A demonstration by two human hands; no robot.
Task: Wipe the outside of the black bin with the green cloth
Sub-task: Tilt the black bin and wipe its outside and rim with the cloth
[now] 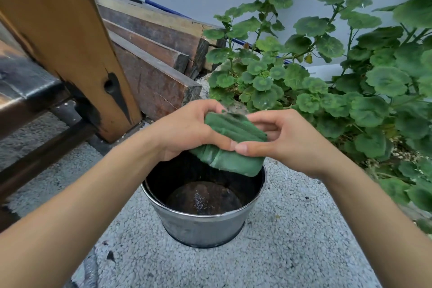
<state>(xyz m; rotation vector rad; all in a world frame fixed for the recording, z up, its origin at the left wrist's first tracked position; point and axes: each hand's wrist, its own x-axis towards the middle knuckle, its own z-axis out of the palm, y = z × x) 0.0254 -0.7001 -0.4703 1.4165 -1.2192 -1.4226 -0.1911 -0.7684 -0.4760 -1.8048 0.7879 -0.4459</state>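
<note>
A black round bin (201,229) with a shiny rim stands upright on the pebbled ground, open at the top, its dark inside showing. Above its far rim I hold a folded green cloth (231,145) in both hands. My left hand (187,131) grips the cloth's left side, thumb underneath. My right hand (285,138) pinches its right side between thumb and fingers. The cloth hangs above the bin's opening and does not touch the bin's outside wall.
A wooden bench leg (77,49) and dark crossbars stand at the left. Stacked timber planks (159,58) lie behind the bin. Leafy green plants (339,82) crowd the right side against a pale wall. Pebbled ground (292,252) surrounds the bin.
</note>
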